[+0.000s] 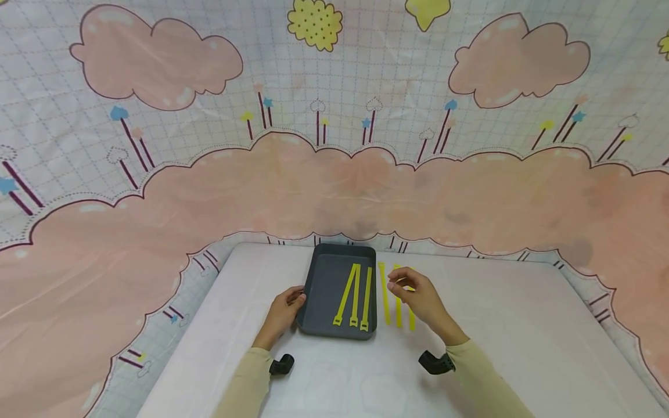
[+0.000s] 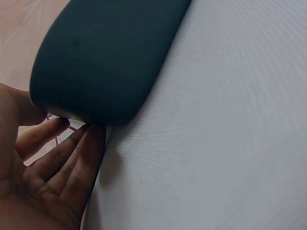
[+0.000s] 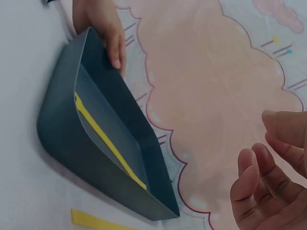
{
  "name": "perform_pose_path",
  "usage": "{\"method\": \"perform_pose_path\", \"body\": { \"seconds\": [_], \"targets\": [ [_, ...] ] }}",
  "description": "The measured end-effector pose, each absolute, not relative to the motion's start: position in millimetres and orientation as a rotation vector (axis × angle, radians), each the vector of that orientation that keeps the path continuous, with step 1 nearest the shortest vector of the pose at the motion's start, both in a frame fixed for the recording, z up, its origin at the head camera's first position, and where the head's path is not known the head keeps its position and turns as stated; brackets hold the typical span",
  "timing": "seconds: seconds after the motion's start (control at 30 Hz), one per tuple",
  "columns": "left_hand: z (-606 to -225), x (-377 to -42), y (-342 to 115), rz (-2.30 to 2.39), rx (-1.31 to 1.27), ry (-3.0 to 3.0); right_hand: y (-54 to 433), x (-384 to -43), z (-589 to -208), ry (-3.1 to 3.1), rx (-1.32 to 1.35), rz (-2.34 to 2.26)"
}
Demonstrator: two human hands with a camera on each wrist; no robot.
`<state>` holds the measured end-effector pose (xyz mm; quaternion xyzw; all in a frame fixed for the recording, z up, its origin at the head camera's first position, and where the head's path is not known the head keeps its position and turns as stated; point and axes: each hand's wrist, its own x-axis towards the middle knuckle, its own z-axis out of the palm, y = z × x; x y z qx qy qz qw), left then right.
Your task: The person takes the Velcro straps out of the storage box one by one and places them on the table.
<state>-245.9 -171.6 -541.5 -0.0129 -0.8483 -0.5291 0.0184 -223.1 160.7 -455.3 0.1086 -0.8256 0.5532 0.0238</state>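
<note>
A dark grey tray (image 1: 323, 290) lies on the table, with three yellow slotted straps (image 1: 356, 296) that look like cable ties inside it. My left hand (image 1: 281, 313) holds the tray's left wall, the thumb at the rim and the fingertips against the outside in the left wrist view. To the right of the tray, three more yellow straps (image 1: 385, 296) lie side by side on the white surface. Over them is my right hand (image 1: 424, 299), its fingers loosely bent with nothing between them; it partly covers two of those straps.
The white table (image 1: 502, 325) extends to both sides of the tray. A cloth backdrop (image 1: 366, 197) with pink clouds hangs behind and around it. Black wrist devices (image 1: 436, 363) sit at both sleeves.
</note>
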Motion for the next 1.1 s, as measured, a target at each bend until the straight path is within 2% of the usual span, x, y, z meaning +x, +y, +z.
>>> {"method": "perform_pose_path", "body": {
  "seconds": [0.77,1.1],
  "targets": [
    [-543.5,-242.1,-172.7,-1.662,-0.009,-2.649,113.6,-224.4,-463.4,-2.568,0.552,1.618],
    [-545.4,-245.4,-174.1,-1.691,-0.041,-2.618,98.5,-234.9,-466.6,-2.570,0.662,1.533]
  ]
}}
